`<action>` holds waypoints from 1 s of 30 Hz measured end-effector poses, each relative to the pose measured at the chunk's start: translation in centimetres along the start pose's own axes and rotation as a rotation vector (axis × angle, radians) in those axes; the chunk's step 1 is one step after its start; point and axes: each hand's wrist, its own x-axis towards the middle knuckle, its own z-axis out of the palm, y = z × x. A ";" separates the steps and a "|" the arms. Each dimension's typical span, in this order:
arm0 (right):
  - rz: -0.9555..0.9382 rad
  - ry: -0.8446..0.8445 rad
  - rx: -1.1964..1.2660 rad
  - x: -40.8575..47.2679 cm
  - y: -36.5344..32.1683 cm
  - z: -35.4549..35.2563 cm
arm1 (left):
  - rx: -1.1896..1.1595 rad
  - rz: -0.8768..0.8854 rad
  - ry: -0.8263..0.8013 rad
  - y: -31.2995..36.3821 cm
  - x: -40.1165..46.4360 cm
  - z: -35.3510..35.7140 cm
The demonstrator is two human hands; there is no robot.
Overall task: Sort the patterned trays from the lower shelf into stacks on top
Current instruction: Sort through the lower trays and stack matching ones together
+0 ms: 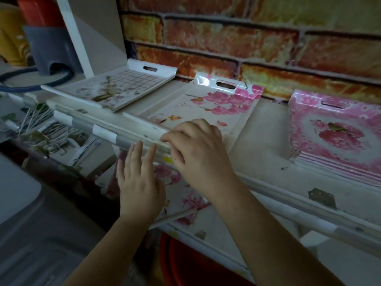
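- Right hand (198, 149): fingers curled, tips pinching the near rim of a glossy white rectangular plastic tray printed with pink blossom sprays (218, 106), which lies on the top shelf (266, 145) just beyond the knuckles.
- Left hand (140, 182): fingers straight and slightly spread, holding nothing; fingertips (138, 145) reach the pale front rail of the shelf (86, 120). Palm hovers over a second pink-flowered tray (181, 195) on the lower shelf; contact cannot be confirmed.
- Far left of the fingers: a white tray with a grid and brownish sprig print (117, 87), upturned end with slot handle, flat on the top shelf.
- Far right of the right hand: a stack of pink rose-patterned trays (338, 139), edges showing as thin layered stripes.
- Behind all trays: a rough-textured orange brick-pattern wall (247, 38).
- Upper left: a grey plastic holder (51, 50).
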 end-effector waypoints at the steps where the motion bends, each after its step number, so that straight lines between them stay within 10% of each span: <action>1: -0.040 -0.003 0.036 0.0 -0.8 0.7 | 0.008 -0.024 0.001 -1.1 -1.0 0.3; 6: -0.185 -0.248 0.165 -2.6 -4.7 6.4 | 0.185 -0.132 -0.333 -6.9 -4.0 1.9; 17: 0.253 -1.011 0.033 -12.3 -0.4 20.9 | -0.004 -0.192 -0.754 -11.9 -5.7 4.7; 30: 0.412 -0.771 -0.061 -13.7 -0.1 25.8 | -0.110 -0.099 -0.807 -12.5 -5.8 3.5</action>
